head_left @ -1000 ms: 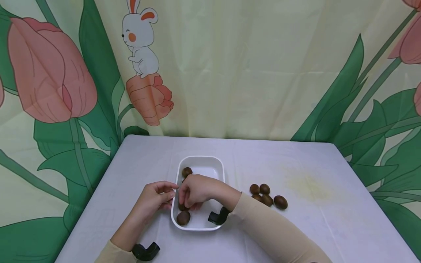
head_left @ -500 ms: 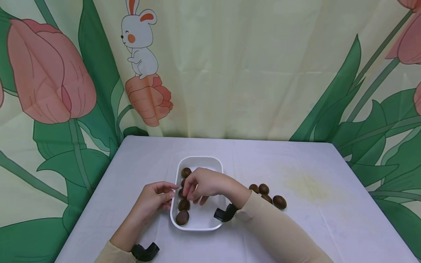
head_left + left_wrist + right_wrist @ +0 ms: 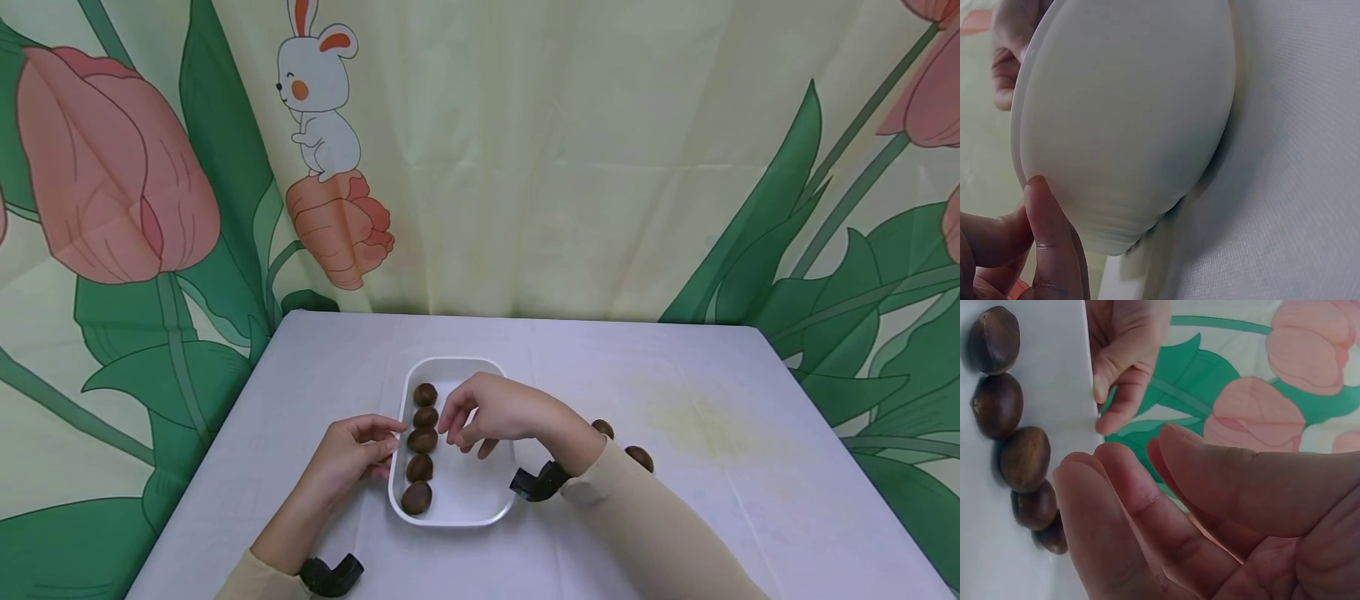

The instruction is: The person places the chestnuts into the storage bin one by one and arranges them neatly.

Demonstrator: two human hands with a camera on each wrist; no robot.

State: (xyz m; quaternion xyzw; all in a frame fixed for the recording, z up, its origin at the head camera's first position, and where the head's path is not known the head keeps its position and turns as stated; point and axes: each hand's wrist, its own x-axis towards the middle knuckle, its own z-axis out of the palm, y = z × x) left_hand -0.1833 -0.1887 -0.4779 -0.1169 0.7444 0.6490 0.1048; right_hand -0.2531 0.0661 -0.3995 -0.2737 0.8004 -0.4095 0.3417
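Observation:
A white tray [image 3: 491, 508] stands on the table, with a line of several brown chestnuts [image 3: 422, 440] along its left side. My left hand [image 3: 352, 450] pinches the tray's left rim; its thumb [image 3: 1050, 231] lies against the outer wall in the left wrist view. Over the tray's right half hangs my right hand [image 3: 502, 408], fingers loosely bent and apart from the row. In the right wrist view, nothing is between the thumb and fingers [image 3: 1094, 512], and the row of chestnuts [image 3: 1025, 459] lies beside them.
More chestnuts [image 3: 639, 457] lie on the white tablecloth [image 3: 712, 517] right of the tray, partly hidden by the right forearm. A black wrist mount [image 3: 542, 482] is on the right wrist, another mount [image 3: 332, 575] on the left. A printed curtain [image 3: 525, 167] hangs behind the table.
My right hand has lifted off the chestnut row and moved up and right, uncovering the whole row. The left hand stays at the rim.

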